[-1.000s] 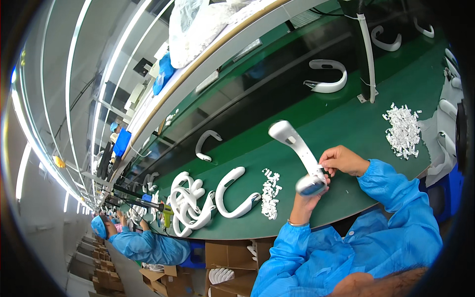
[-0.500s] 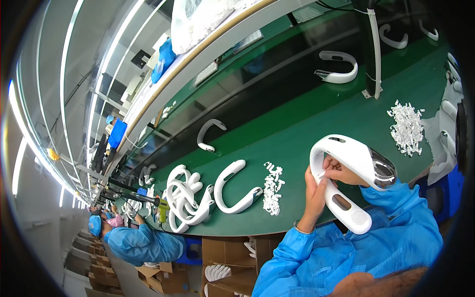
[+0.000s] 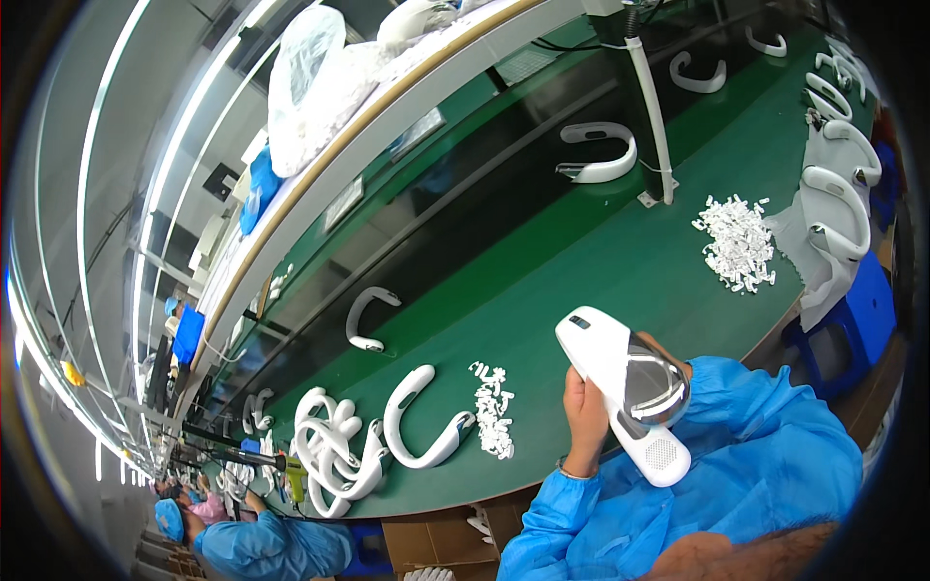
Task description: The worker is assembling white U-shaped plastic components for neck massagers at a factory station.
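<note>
I hold a white U-shaped neckband device above the front edge of the green table, seen nearly end-on. One end is a shiny, mirror-like oval; the other carries a dotted grille. My left hand is closed around its left side, thumb up against the white shell. My right hand grips it from behind the shiny end, most of its fingers hidden. Whether anything small is in those fingers, I cannot see. To the left lies a small heap of white plastic pieces, beside another neckband.
A larger heap of white pieces lies right of centre. Several neckbands rest on a grey cloth at the right edge. A tangled pile of neckbands, a yellow-green tool and a co-worker in blue are at left. A post stands behind.
The neckband has been turned so its shiny end faces me. My right hand has gone from inside the curve to behind that end. The whole view has swung rightward.
</note>
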{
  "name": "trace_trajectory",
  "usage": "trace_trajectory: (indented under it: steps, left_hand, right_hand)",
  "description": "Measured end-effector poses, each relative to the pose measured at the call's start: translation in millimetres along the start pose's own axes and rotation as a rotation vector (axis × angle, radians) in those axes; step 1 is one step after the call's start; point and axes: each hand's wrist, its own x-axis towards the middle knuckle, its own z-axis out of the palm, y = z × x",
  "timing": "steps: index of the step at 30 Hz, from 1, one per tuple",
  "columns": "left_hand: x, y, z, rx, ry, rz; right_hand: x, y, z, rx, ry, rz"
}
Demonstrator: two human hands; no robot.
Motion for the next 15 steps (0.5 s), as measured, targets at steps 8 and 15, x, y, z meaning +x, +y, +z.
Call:
trace_trajectory:
  steps: [8,15]
  left_hand:
    - [55,-11,28,-0.344,-0.109,-0.484]
    - [83,-4,57,-0.282,-0.176,-0.538]
  right_hand:
    - [52,123,-202,-1.475,0.332,0.195]
    - [51,160,-223,-1.516,0.292,0.15]
